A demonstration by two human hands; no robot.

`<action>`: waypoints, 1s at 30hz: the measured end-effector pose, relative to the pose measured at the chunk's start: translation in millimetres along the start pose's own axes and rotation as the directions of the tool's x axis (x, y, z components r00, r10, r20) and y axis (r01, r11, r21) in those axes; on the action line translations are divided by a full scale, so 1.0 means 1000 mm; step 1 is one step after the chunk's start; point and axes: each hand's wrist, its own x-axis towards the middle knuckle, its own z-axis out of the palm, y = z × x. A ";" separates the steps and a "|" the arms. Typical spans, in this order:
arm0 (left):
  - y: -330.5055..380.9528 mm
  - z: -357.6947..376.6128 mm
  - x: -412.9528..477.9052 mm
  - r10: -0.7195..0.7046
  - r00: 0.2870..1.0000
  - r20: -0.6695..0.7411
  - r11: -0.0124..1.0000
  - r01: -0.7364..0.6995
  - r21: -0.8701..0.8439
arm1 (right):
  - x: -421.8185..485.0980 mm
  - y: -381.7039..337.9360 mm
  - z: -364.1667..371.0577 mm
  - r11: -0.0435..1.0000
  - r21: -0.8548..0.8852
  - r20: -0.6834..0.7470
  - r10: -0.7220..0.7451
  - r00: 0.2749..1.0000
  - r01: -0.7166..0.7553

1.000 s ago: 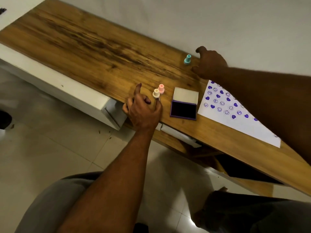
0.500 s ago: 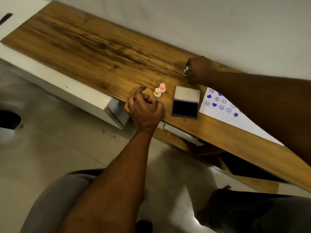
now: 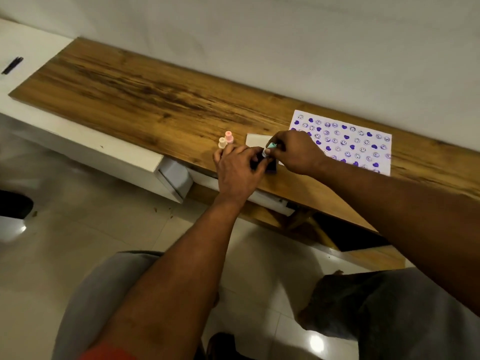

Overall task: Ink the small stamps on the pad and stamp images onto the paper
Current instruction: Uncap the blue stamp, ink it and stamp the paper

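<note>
Pinching the teal stamp [image 3: 270, 148] in my right hand [image 3: 296, 153], pad [image 3: 271, 170] directly underneath; left hand [image 3: 237, 172] steadies it, grip unclear.

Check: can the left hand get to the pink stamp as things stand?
Probably yes. The pink stamp stands upright just beyond the left hand, with only the cream stamp beside it. But that hand is busy at the teal stamp with the right hand.

The long brown wooden tabletop [image 3: 155, 100] shows streaked, matt grain. The white paper sheet [image 3: 363, 162] looks flat and matt. The pale floor tiles [image 3: 65, 229] are glossy, reflecting light.
</note>
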 end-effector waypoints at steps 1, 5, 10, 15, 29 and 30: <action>0.002 0.000 -0.002 0.010 1.000 0.008 1.000 -0.010 0.000 | -0.005 0.002 0.000 1.000 0.017 -0.007 0.008 1.000 -0.008; 0.005 -0.001 -0.004 0.047 0.997 0.063 0.999 -0.047 0.011 | -0.015 0.011 0.001 0.999 0.054 0.012 0.005 1.000 -0.006; -0.001 -0.002 -0.002 0.070 0.997 0.030 0.997 -0.070 0.010 | -0.012 0.011 0.008 0.993 -0.100 -0.048 -0.059 0.997 0.054; -0.011 0.000 0.000 0.046 0.999 0.003 0.999 -0.047 0.008 | 0.007 0.007 0.016 0.948 -0.313 -0.012 -0.058 0.998 0.052; -0.057 -0.001 -0.003 -0.051 0.999 0.018 0.998 0.051 -0.021 | 0.026 -0.008 0.033 0.922 -0.246 0.114 -0.277 0.954 0.298; -0.062 -0.002 -0.006 -0.083 0.997 0.007 0.996 0.083 -0.027 | 0.026 -0.009 0.033 0.920 -0.250 0.098 -0.286 0.953 0.301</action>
